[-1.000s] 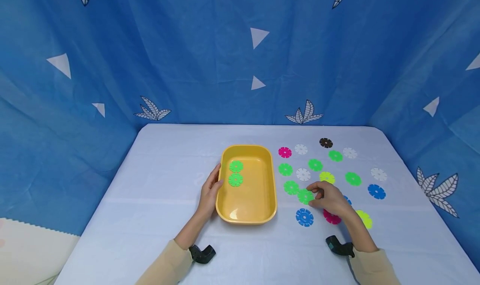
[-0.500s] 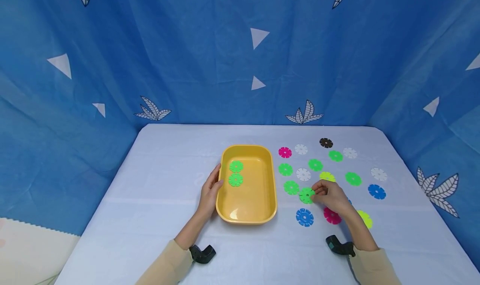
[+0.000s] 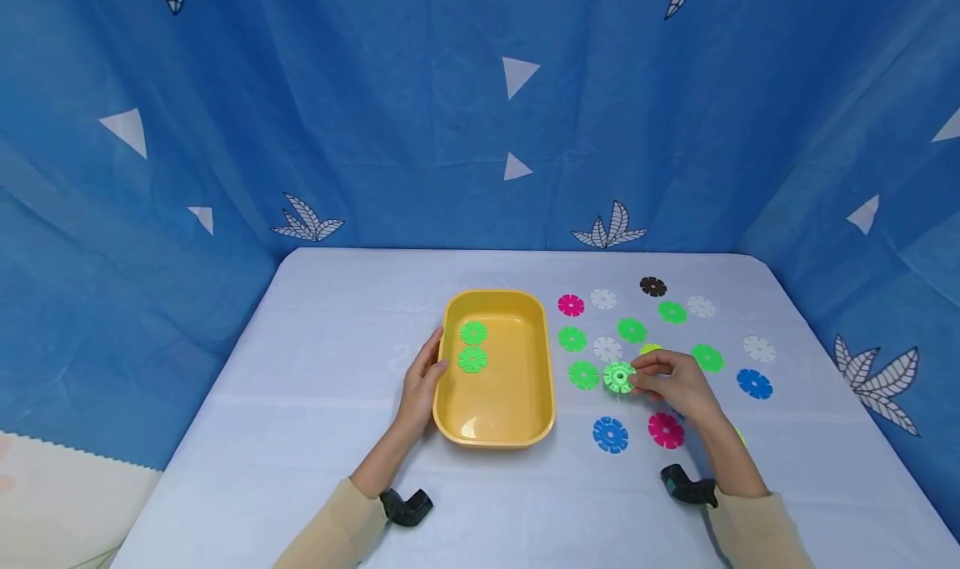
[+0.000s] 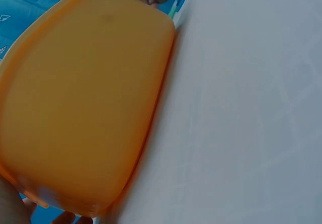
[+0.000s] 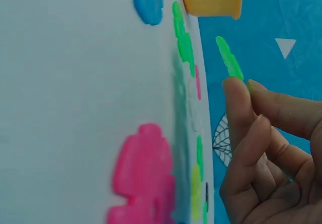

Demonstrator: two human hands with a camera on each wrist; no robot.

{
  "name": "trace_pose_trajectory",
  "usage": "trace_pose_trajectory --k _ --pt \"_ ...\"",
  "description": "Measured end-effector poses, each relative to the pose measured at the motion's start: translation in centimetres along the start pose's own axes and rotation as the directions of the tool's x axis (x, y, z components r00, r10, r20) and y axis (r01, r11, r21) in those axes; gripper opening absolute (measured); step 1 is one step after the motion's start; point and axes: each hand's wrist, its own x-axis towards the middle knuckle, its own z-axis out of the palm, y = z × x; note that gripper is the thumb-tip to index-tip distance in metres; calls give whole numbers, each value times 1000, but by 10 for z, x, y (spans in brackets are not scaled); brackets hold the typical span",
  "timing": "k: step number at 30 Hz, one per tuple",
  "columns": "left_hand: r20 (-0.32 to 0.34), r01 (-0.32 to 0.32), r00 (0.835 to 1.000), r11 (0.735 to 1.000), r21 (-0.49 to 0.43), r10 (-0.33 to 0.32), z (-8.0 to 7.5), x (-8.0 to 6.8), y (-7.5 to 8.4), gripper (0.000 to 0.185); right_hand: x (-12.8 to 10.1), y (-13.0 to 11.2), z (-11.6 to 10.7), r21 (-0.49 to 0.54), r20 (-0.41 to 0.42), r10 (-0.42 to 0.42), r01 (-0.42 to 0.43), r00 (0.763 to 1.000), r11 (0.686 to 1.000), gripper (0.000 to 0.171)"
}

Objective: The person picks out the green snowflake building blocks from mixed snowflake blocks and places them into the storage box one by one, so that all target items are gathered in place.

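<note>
My right hand (image 3: pixel 678 383) pinches a bright green notched plastic disc (image 3: pixel 619 377) between thumb and fingers, raised above the white cloth. In the right wrist view the pinched disc (image 5: pixel 230 58) shows nearly edge-on at the fingertips. My left hand (image 3: pixel 417 386) holds the left side of a yellow tray (image 3: pixel 517 423), thumb at the rim. The left wrist view has the tray's outer wall (image 4: pixel 85 103) large, with fingertips (image 4: pixel 65 217) at its lower end. Inside the tray lie two green discs, the upper one (image 3: pixel 473 333) close to the lower one (image 3: pixel 472 360).
Several loose discs lie right of the tray: green (image 3: pixel 583 376), blue (image 3: pixel 611 435), pink (image 3: pixel 666 430), white (image 3: pixel 759 348), black (image 3: pixel 653 286), and a yellow one partly behind the right hand. A blue curtain (image 3: pixel 420 136) hangs behind the white-covered table (image 3: pixel 337 327).
My right hand has taken hold of the green disc, lifted it from the cloth and tilted it, moving slightly away from me. The left hand and tray stay in place.
</note>
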Motion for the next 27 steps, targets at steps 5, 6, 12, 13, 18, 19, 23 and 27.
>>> trace_pose_trajectory --k 5,6,12,13,18,19,23,27 --pt "-15 10 1000 1000 13 -9 0 0 0 54 3 -13 0 21 -10 -39 39 999 999 33" --pt "-17 10 1000 1000 16 -10 0 0 0 54 4 -16 1 26 -3 -44 44 999 999 34" --pt "-12 11 1000 1000 16 -11 0 0 0 54 11 -43 10 84 85 -62 55 994 995 37" --pt "-11 10 1000 1000 13 -10 0 0 0 54 12 -47 12 85 95 -62 54 993 995 36" --pt "-20 4 1000 1000 16 -4 0 -1 0 54 17 -70 30 66 133 -63 55 989 996 33" --pt "-22 5 1000 1000 13 -5 1 -1 1 54 17 -75 34 65 139 -70 61 988 996 32" --pt "-22 13 1000 1000 5 -13 1 -1 2 54 21 -90 53 68 174 -94 83 980 994 29" --pt "-22 18 1000 1000 4 -18 0 -1 2 53 24 -106 74 65 225 -95 82 970 994 25"
